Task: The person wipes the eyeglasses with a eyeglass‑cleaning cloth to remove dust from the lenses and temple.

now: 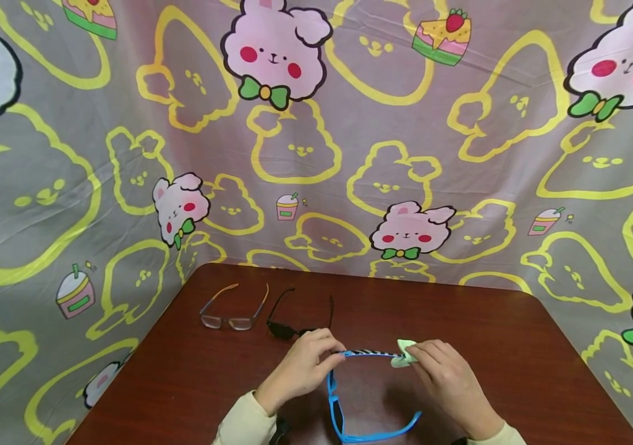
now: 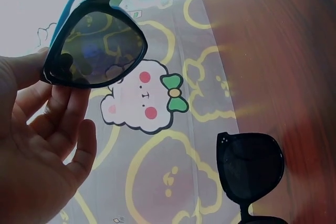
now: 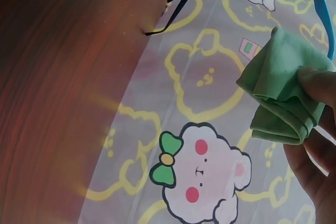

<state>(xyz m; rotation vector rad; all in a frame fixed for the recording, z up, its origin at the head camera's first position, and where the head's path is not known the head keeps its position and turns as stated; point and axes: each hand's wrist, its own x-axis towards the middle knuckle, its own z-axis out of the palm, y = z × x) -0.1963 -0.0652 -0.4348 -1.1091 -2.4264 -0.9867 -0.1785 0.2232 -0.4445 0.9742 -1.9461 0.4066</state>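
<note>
Blue-framed sunglasses (image 1: pixel 334 398) with dark lenses are held above the table, both temples unfolded. My left hand (image 1: pixel 306 363) pinches them at the corner where the far, zebra-striped temple meets the frame; the left wrist view shows thumb and fingers at that lens edge (image 2: pixel 100 48). In my right hand (image 1: pixel 446 376) is a folded light green cloth (image 1: pixel 403 353), gripped around the tip end of the striped temple. The right wrist view shows the cloth (image 3: pixel 286 85) bunched between thumb and fingers, with the blue temple (image 3: pixel 320 11) beside it.
Clear-lensed eyeglasses (image 1: pixel 233 322) with orange-tipped temples lie open at the table's back left. Black sunglasses (image 1: pixel 281 330) lie right of them, partly behind my left hand. The dark wooden table (image 1: pixel 489 334) meets a cartoon-printed curtain (image 1: pixel 316 204) at the back and sides.
</note>
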